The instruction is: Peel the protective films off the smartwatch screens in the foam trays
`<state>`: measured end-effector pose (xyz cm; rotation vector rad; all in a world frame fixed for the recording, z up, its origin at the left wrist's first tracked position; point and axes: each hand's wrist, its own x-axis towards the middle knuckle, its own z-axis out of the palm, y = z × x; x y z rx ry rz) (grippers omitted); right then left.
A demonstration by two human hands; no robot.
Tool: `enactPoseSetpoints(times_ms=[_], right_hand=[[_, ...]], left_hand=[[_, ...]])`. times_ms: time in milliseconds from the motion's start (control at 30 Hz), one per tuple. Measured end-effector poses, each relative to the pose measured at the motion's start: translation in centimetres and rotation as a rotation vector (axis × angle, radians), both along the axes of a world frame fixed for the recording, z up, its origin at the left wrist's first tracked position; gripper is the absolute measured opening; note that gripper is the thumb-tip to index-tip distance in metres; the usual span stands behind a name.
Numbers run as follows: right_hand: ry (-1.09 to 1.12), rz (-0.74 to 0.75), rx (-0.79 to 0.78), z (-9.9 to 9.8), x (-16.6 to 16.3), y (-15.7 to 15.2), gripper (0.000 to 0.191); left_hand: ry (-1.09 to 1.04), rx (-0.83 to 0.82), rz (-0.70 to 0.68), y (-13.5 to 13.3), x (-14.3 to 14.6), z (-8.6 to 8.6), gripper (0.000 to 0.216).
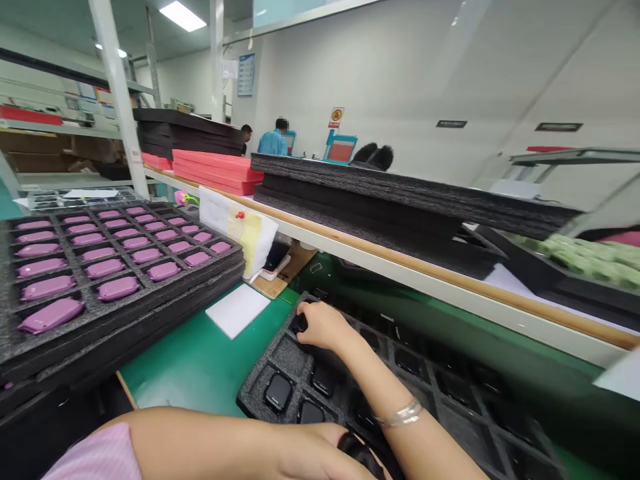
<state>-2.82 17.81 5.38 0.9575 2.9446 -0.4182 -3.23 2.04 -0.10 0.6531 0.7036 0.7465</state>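
Over the black foam tray point(290, 357), right hand point(320, 327) pinches narrow on a black piece point(300, 324) at its 9 o'clock; left hand point(310, 453), nearer the camera, curls around a dark object point(357, 450).

A foam tray point(287, 357) lies on the desk point(200, 360) directly before the person, with rounded devices point(277, 392) sitting in its compartments. To its left, a stack of foam trays point(120, 313) holds rows of cases point(117, 288). A white pad point(237, 310) lies between them. Behind, a shelf point(450, 293) carries stacked foam sheets point(400, 200) and, further left, stacked trays point(215, 172).
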Motion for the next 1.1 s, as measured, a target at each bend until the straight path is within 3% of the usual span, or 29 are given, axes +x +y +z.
enactPoseSetpoints(times_ms=[67,167,333,467,567,633,733,867,1000,1100], right_hand=[[0.080,-0.031,-0.015,-0.1,0.7,0.0,0.028],[0.234,-0.071,-0.068,0.0,2.7,0.0,0.030],[0.533,-0.080,-0.163,0.7,8.7,-1.8,0.038],[0.705,-0.072,-0.148,1.0,14.0,-4.4,0.042],[0.764,-0.064,0.043,1.5,16.9,-8.5,0.036],[0.764,-0.085,0.142,1.5,17.6,-10.5,0.040],[0.757,-0.143,0.171,1.2,18.2,-11.9,0.044],[0.740,-0.085,0.099,0.6,18.9,-13.1,0.050],[0.626,-0.131,-0.043,-0.5,19.0,-13.0,0.074],[0.680,-0.144,-0.069,-1.3,18.8,-12.5,0.084]], left_hand=[[-0.029,-0.035,-0.077,-0.2,-0.5,0.8,0.055],[-0.086,-0.033,-0.049,-0.2,-1.0,1.1,0.054],[-0.162,-0.051,-0.163,0.6,-0.4,-0.5,0.068],[-0.274,-0.093,-0.030,0.4,-0.2,-0.3,0.067],[-0.302,-0.065,0.132,-1.0,0.2,1.3,0.054],[-0.252,-0.057,0.176,-1.4,-0.1,2.2,0.050],[-0.216,-0.095,0.225,-0.8,-0.2,3.0,0.051],[-0.177,-0.096,0.205,-0.6,1.1,3.8,0.070],[-0.035,-0.001,0.278,-0.4,2.5,4.6,0.061],[0.012,0.046,0.273,-0.5,2.7,5.1,0.057]])
